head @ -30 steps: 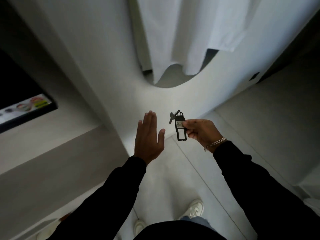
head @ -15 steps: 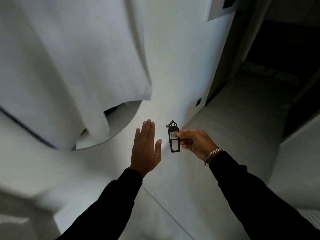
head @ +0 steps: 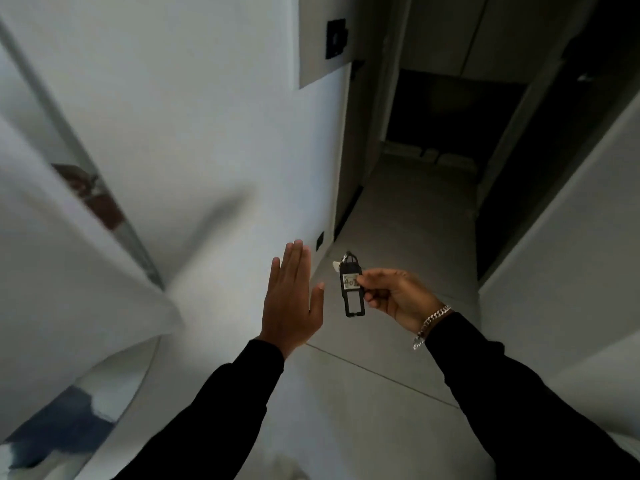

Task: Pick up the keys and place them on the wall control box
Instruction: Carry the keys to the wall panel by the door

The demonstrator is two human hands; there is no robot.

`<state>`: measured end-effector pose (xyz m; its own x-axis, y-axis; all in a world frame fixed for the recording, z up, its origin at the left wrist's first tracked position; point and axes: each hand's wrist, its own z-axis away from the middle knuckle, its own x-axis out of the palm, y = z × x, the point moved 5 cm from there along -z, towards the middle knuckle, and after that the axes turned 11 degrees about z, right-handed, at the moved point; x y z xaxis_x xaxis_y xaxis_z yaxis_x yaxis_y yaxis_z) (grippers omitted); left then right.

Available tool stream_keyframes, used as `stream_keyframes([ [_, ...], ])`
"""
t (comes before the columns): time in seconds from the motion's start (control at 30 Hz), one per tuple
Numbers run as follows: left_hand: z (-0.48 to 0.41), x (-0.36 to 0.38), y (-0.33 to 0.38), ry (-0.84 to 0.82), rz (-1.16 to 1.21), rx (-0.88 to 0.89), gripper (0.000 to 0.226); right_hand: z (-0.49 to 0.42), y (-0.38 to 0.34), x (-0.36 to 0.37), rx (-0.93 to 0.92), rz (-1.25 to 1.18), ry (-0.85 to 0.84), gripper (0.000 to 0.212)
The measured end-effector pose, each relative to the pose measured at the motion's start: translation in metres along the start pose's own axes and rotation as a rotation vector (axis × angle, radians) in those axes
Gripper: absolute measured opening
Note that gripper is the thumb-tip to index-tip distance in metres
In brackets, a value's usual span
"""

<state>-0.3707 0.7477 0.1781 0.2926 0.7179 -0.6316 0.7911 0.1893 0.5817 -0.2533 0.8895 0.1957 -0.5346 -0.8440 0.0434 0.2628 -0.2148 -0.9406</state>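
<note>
We see the right hand (head: 398, 295) pinching a black rectangular plastic key tag with its keys (head: 352, 289), held in the air and hanging upright; the left hand (head: 291, 299) is flat, fingers spread straight, holding nothing, just beside the tag. High on the white wall (head: 194, 109) sits a small black wall control box (head: 335, 38), well apart from the keys.

Black key tag (head: 352, 289) with white label, black sleeves (head: 221, 403), silver bracelet (head: 431, 323), white wall (head: 207, 116).

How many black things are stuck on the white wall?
2: a black wall panel high up by the corner, and a small black plate low down, beyond the left hand. Others may be hidden.
</note>
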Motion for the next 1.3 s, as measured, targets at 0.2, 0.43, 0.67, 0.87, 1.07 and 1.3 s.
stream_keyframes([
  [0.2,-0.091,0.062,-0.002,-0.035,0.092,0.052,0.065,-0.062,-0.04,-0.066,-0.024,-0.039,0.093,0.004],
  [0.43,-0.197,0.149,-0.002,-0.07,0.1,0.101,0.066,-0.146,-0.065,-0.158,-0.061,-0.059,0.179,0.009],
  [0.67,-0.3,0.212,0.003,-0.054,0.053,0.059,0.069,-0.223,-0.114,-0.244,-0.099,-0.033,0.11,0.008],
  [0.87,-0.386,0.253,-0.017,0.005,0.042,0.037,0.07,-0.313,-0.153,-0.298,-0.084,-0.077,0.048,0.007],
  [1.07,-0.471,0.291,-0.062,0.119,0.032,0.018,0.07,-0.429,-0.187,-0.327,-0.072,-0.047,-0.023,0.013],
  [1.3,-0.585,0.286,-0.101,0.226,-0.144,0.027,0.07,-0.543,-0.26,-0.339,-0.111,0.025,-0.137,0.008],
])
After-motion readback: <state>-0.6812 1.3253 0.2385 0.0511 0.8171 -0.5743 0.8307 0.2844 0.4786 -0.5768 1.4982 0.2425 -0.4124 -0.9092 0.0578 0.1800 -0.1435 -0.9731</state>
